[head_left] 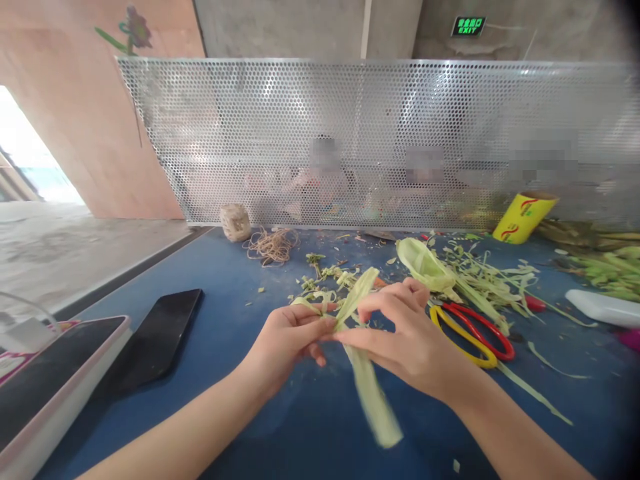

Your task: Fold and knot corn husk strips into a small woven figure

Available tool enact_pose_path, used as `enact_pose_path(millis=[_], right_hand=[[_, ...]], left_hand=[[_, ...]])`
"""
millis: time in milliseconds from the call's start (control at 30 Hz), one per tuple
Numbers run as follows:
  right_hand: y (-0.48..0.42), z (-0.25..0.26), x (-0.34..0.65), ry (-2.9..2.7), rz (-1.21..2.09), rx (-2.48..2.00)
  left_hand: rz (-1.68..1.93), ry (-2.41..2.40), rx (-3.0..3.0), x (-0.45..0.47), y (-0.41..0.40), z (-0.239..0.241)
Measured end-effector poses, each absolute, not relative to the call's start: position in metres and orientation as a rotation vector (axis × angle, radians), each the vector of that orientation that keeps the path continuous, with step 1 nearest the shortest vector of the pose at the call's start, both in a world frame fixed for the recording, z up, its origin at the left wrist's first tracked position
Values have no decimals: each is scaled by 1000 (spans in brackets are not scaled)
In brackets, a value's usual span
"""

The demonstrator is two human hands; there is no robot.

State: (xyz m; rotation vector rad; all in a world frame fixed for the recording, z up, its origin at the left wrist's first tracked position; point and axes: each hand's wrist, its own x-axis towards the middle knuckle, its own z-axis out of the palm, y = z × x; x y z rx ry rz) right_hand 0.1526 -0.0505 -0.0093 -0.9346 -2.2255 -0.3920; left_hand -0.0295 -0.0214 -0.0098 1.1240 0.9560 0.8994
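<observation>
A pale green strip of corn husk (373, 397) passes between my two hands over the blue table, and its lower end hangs toward me, slightly blurred. My left hand (285, 337) pinches the husk between thumb and fingers. From the other side my right hand (407, 337) grips it with bent fingers, its fingertips close to my left thumb. Just beyond the hands lie small knotted husk pieces (345, 277). Scissors (473, 340) with one red and one yellow handle rest right of my right hand, beside a larger husk leaf (425, 263).
Shredded husk (485, 280) covers the right side, near a yellow roll (523, 220) and a white object (600, 308). Brown twine (273, 247) and a pale spool (235, 222) stand at the back left. A black phone (163, 340) lies left. A perforated metal screen (300, 133) closes the far edge.
</observation>
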Motion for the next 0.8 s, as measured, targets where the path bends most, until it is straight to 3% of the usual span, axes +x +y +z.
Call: enact_pose_path(millis=[333,800], right_hand=[[-42,-5,153,-2352,112,-1024],[-43,-9,148,-2236,25,-1216]], left_hand=[[654,936,1422,-21,-36,-9],[569,916,1437,-21,-38,-8]])
